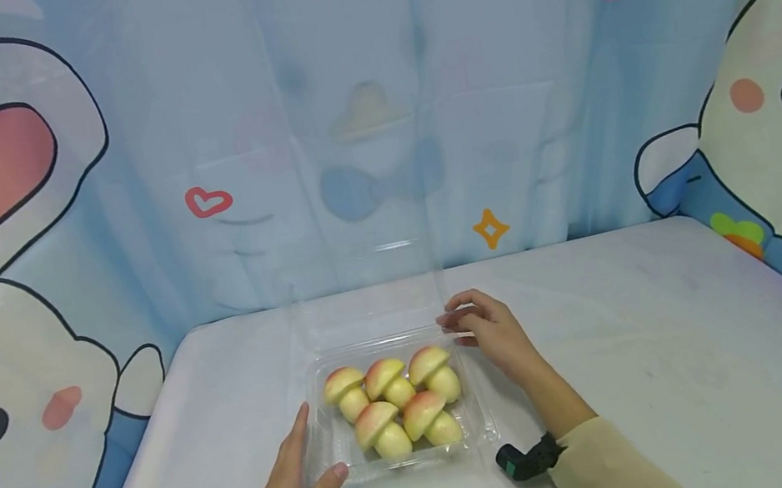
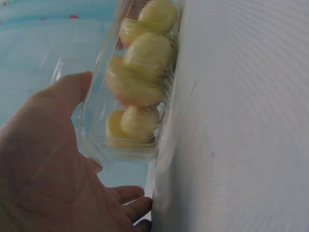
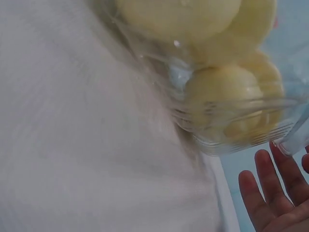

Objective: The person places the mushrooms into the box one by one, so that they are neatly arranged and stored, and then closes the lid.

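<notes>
A clear plastic box stands on the table with its clear lid raised at the back. Inside lie several mushroom-shaped pieces with pale stems and yellow caps tinged red; their material cannot be told. My left hand is at the box's left side, thumb by the front corner and fingers along the side. In the left wrist view, its thumb lies at the rim. By the back right corner, near the lid's hinge, is my right hand, its fingers loosely extended and gripping nothing visible.
A white cloth covers the table. Behind it hangs a light blue curtain printed with cartoon animals and hearts. A black wrist device sits on the right wrist, by the beige sleeve.
</notes>
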`<action>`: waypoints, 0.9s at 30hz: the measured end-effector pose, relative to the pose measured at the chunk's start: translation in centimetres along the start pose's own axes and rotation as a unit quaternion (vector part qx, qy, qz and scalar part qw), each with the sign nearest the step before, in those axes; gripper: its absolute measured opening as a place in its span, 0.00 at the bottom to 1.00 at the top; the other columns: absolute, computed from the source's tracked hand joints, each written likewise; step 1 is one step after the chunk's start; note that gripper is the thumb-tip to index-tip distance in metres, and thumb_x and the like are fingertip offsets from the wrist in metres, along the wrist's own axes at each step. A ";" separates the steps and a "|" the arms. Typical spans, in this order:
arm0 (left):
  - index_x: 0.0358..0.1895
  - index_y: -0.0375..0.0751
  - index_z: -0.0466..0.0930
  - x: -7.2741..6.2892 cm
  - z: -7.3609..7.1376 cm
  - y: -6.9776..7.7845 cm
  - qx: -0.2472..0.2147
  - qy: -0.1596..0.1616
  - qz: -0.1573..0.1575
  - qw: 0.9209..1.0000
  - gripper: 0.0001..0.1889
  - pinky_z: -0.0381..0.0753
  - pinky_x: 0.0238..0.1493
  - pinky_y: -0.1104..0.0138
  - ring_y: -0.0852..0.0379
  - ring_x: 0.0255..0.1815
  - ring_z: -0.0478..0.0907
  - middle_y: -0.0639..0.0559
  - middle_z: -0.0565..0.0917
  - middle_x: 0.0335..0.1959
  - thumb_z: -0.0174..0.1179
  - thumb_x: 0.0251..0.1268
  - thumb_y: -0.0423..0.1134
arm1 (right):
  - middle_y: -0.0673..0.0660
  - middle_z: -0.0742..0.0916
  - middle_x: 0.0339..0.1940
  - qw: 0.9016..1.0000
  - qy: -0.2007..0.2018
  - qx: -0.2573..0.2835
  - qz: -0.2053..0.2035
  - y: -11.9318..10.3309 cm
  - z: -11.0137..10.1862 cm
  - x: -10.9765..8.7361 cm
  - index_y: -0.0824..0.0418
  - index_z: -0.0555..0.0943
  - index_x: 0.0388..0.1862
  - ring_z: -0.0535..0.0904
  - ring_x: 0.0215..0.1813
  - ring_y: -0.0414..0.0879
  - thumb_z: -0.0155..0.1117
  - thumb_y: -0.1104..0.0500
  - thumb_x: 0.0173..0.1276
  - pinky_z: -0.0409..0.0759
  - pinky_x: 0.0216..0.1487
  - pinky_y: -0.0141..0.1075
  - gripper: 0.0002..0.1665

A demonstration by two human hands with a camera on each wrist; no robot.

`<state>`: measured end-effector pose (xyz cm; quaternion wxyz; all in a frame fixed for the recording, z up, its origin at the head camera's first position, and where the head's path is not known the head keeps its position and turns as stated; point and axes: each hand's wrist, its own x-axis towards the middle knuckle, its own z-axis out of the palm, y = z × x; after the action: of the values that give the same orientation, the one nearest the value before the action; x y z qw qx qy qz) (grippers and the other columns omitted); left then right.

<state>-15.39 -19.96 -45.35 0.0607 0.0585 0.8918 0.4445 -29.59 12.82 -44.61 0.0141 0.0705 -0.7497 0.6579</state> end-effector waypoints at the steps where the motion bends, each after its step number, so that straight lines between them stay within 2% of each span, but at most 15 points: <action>1: 0.86 0.50 0.38 0.0 0.0 0.0 0.000 0.000 0.000 1.000 0.51 0.47 0.76 0.29 0.29 0.84 0.44 0.32 0.47 0.84 0.62 0.72 0.58 | 0.63 0.88 0.53 1.000 0.001 0.004 0.001 0.0 0.0 0.0 0.64 0.78 0.54 0.86 0.57 0.51 0.44 0.67 0.77 0.85 0.59 0.47 0.15; 7: 0.86 0.49 0.38 0.0 -0.1 0.0 -0.002 -0.004 0.004 1.000 0.51 0.46 0.77 0.30 0.30 0.85 0.43 0.33 0.47 0.85 0.62 0.73 0.57 | 0.58 0.87 0.48 1.000 0.006 0.026 0.007 0.1 -0.2 0.2 0.67 0.79 0.44 0.85 0.50 0.44 0.44 0.64 0.78 0.85 0.54 0.42 0.15; 12: 0.86 0.47 0.38 -0.1 -0.2 0.0 0.000 -0.005 0.006 1.000 0.51 0.46 0.77 0.30 0.30 0.85 0.42 0.33 0.46 0.85 0.62 0.73 0.57 | 0.54 0.84 0.45 1.000 0.007 0.018 0.019 0.3 -0.3 0.1 0.67 0.80 0.42 0.82 0.46 0.42 0.44 0.64 0.78 0.81 0.50 0.37 0.15; 18: 0.86 0.44 0.38 -0.3 -0.3 0.0 0.002 -0.004 0.008 1.000 0.52 0.49 0.76 0.29 0.29 0.84 0.44 0.31 0.47 0.84 0.63 0.73 0.56 | 0.57 0.85 0.46 1.000 -0.002 0.012 0.021 0.5 -0.4 0.0 0.68 0.80 0.41 0.83 0.46 0.41 0.47 0.64 0.76 0.83 0.51 0.38 0.13; 23: 0.86 0.46 0.37 -0.3 -0.4 0.0 -0.012 -0.010 0.005 1.000 0.54 0.54 0.75 0.29 0.29 0.84 0.47 0.32 0.48 0.84 0.66 0.70 0.55 | 0.61 0.84 0.51 0.999 -0.024 -0.010 0.019 0.7 -0.5 -0.3 0.67 0.79 0.43 0.80 0.50 0.42 0.52 0.65 0.74 0.84 0.53 0.39 0.09; 27: 0.86 0.53 0.34 -0.2 -0.8 -0.2 -0.028 -0.034 -0.023 0.999 0.59 0.58 0.72 0.29 0.28 0.83 0.49 0.33 0.46 0.85 0.71 0.63 0.55 | 0.65 0.84 0.54 0.999 -0.039 -0.015 0.010 0.8 -0.6 -0.6 0.68 0.78 0.46 0.80 0.53 0.43 0.56 0.66 0.72 0.84 0.54 0.39 0.08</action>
<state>-15.34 -20.73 -44.97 0.1029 0.0518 0.8773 0.4659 -29.17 13.60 -45.37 -0.0210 0.0882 -0.7601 0.6434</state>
